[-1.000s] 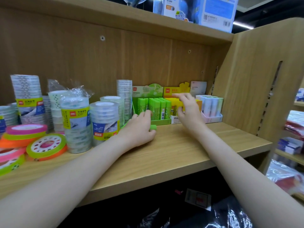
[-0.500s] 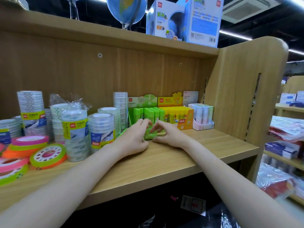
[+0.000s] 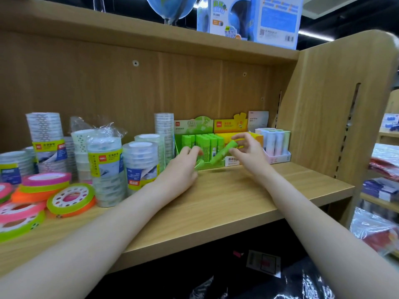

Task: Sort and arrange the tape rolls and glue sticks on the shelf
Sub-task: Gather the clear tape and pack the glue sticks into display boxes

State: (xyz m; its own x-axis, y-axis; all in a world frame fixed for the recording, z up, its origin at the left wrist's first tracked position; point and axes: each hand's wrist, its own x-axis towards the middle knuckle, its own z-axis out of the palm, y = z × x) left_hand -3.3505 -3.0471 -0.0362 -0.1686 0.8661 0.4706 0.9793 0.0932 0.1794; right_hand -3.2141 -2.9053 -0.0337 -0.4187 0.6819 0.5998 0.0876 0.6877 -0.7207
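My right hand [image 3: 248, 153] pinches a green glue stick [image 3: 222, 153] and holds it tilted above the shelf [image 3: 216, 208], in front of the green display box [image 3: 198, 143] of upright green glue sticks. My left hand [image 3: 181, 169] grips a second green glue stick [image 3: 198, 164] low beside that box. A yellow glue stick box [image 3: 239, 128] and a box of pastel glue sticks [image 3: 276, 143] stand to the right. Stacks of clear tape rolls [image 3: 105, 167] stand to the left.
Flat pink, orange and green tape rolls [image 3: 69, 199] lie at the shelf's left front. A wooden side panel [image 3: 336, 117] closes the shelf on the right. A globe [image 3: 170, 7] and blue boxes [image 3: 254, 20] sit on the upper shelf. Other racks stand at far right.
My right hand came back from the yellow box to meet my left hand, then lifted a green glue stick up and to the right. The camera view tilted upward.
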